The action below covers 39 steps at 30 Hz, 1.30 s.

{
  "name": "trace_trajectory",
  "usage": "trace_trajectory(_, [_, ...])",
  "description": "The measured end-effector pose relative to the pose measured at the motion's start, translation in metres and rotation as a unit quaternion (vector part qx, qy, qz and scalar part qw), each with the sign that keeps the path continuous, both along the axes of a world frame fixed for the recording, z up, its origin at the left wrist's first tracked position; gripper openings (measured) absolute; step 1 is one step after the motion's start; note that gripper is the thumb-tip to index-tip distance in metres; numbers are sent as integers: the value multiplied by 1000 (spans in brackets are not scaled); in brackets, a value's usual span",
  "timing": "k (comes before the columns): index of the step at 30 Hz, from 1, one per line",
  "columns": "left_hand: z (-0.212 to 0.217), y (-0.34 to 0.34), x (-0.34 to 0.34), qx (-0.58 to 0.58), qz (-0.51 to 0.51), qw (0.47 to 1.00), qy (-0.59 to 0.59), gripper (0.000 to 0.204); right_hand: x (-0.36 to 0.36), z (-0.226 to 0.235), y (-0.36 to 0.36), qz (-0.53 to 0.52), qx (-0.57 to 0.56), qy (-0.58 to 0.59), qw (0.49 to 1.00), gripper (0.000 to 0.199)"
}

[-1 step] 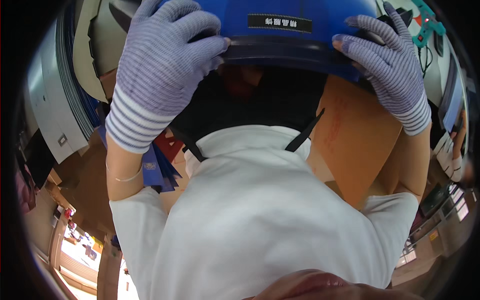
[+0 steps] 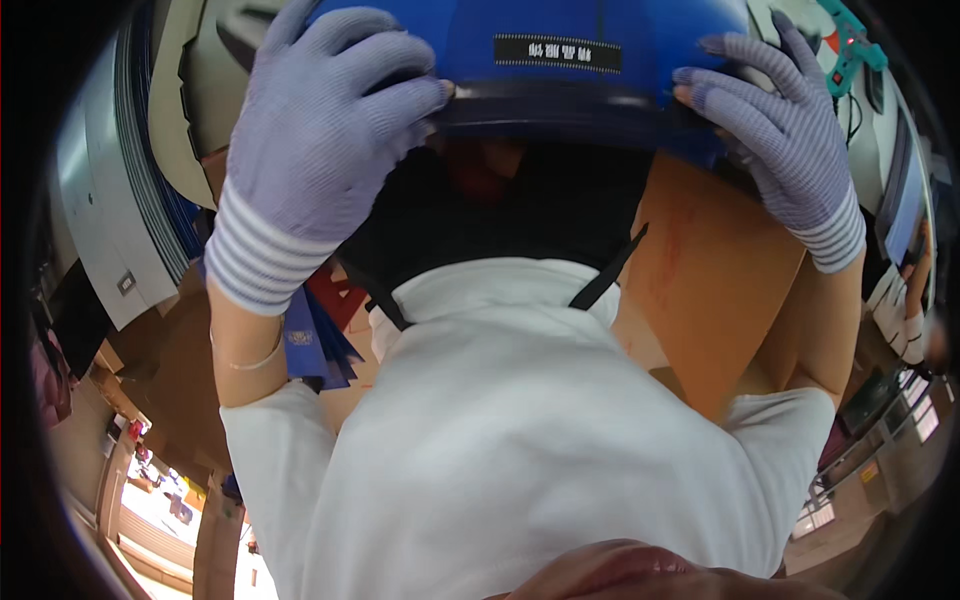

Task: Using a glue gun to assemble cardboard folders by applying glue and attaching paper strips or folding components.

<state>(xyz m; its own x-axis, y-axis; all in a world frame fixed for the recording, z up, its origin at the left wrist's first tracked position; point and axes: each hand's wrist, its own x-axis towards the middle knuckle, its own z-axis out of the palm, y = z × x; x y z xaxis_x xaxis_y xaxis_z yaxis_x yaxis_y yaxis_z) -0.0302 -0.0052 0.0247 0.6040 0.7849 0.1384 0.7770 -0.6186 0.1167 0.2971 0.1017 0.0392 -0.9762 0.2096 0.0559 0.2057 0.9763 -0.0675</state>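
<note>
A blue hard helmet (image 2: pixel 560 60) with black chin straps, rim tilted downward overhead.

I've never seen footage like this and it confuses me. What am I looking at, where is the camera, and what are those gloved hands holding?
The picture comes from a wide fisheye camera worn on the person's head, so edges bend and the person's own white top fills the middle. Both hands wear striped knit gloves. The left hand and the right hand each grip the rim of a blue hard hat at the top of the view; its black straps hang down. Behind are brown cardboard and blue folders.
</note>
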Motion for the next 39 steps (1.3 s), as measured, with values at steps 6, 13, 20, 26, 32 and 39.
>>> trace_trajectory(6, [8, 0, -35, 4, 39, 999, 10, 32, 10, 10, 14, -30, -36, -6, 999, 37])
trace_trajectory(13, [4, 19, -30, 38, 44, 998, 19, 29, -25, 18, 29, -24, -70, 13, 997, 21])
trace_trajectory(20, [-5, 27, -9, -22, 77, 992, -101, 26, -40, 2, 18, -111, -14, 94, 989, 26])
trace_trajectory(26, [-12, 20, 37, -10, 310, 907, -286, 50, -58, -27, -17, -294, -102, 259, 914, 36])
trace_trajectory(32, [-23, 35, 58, 68, 337, 908, -237, 33, -74, -48, -30, -417, -51, 240, 875, 39])
trace_trajectory(39, [-28, 36, 64, 55, 297, 924, -234, 32, -79, -44, -19, -346, -35, 283, 894, 37])
